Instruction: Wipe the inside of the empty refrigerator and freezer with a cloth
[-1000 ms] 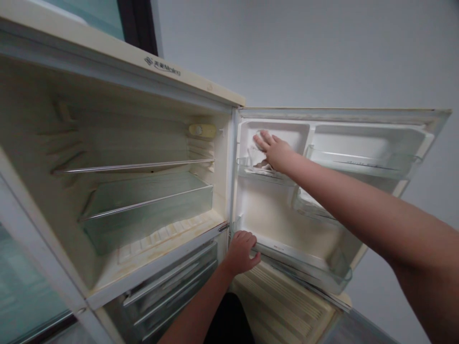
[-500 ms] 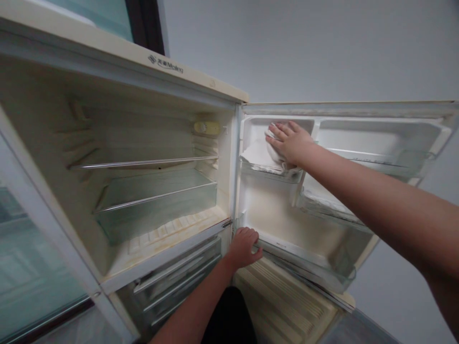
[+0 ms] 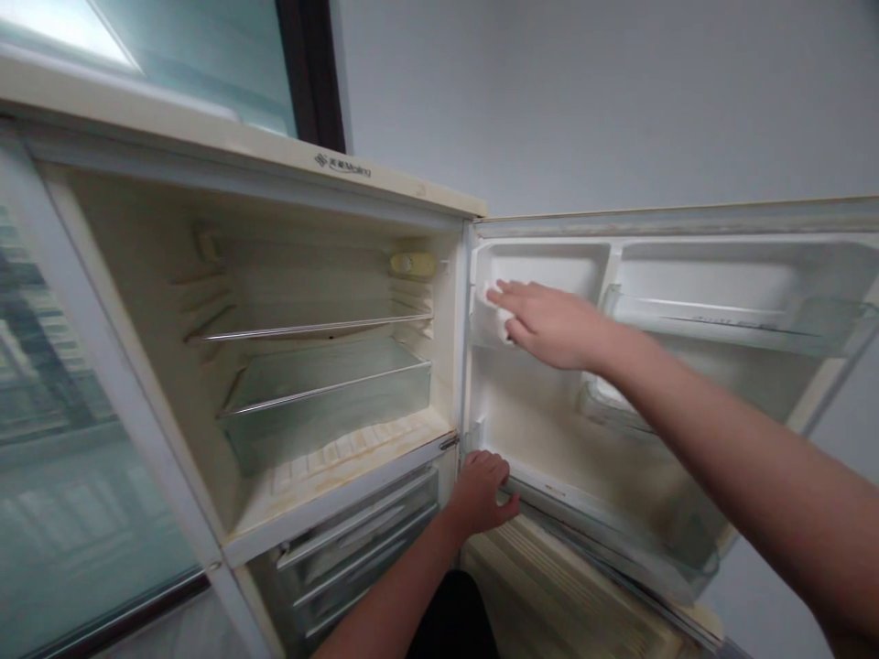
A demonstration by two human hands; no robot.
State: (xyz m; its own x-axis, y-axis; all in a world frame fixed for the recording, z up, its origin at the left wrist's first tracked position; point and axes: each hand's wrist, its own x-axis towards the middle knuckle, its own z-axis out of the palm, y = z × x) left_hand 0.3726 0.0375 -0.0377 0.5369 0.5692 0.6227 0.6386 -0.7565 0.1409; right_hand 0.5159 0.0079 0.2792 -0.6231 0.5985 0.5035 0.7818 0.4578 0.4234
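The refrigerator door (image 3: 542, 398) is swung open to the right. My right hand (image 3: 549, 320) presses a bunched white cloth (image 3: 505, 322) against the left side of the door's upper left compartment; palm and fingers hide most of the cloth. Lower down, my left hand (image 3: 481, 494) has its fingers curled over the left end of the clear bottom door shelf (image 3: 604, 535), with the thumb apart below. A clear upper door shelf (image 3: 742, 325) is at the right, and a smaller clear tray (image 3: 614, 403) lies partly behind my right forearm.
On the left is the fridge compartment (image 3: 309, 265) with a glass shelf (image 3: 316, 328) and a clear drawer (image 3: 336, 407). Freezer drawers (image 3: 363, 540) show below, before the open lower door (image 3: 563, 595). A wall (image 3: 618, 101) stands behind the door.
My right hand has moved left and down relative to the door compartment. The cloth, earlier spread over the small shelf, is now bunched under it. My left hand stays at the bottom shelf.
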